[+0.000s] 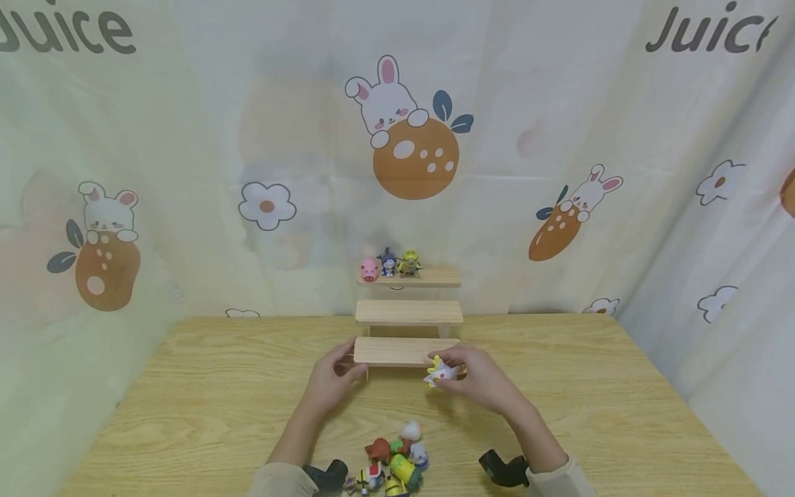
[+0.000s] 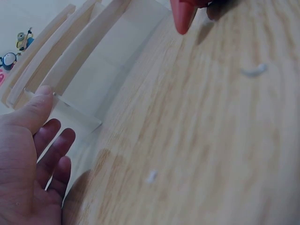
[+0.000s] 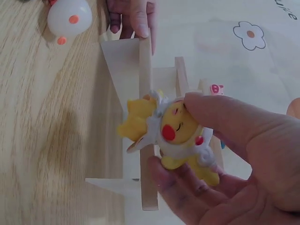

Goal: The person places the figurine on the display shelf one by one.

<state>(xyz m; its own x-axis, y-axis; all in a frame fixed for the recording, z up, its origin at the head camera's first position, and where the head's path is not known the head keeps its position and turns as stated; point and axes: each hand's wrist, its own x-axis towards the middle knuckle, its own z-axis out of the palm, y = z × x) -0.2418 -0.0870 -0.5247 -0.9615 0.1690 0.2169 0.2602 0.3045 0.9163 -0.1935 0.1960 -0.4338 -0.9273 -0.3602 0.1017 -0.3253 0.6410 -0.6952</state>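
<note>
A small three-step wooden display stand stands on the table. My left hand holds the left end of its lowest board, with the thumb on the front edge and the other fingers loosely bent. In my right hand a yellow toy figurine in a white costume is pinched between thumb and fingers. It is tilted sideways, at the front right end of the lowest board; whether it touches the board I cannot tell. On the top board are a pink pig figurine, a dark blue figurine and a yellow figurine.
Several figurines lie in a pile near the table's front, among them a yellow-green one and a red-brown one. Black curved objects lie by the forearms. A printed curtain hangs behind the table.
</note>
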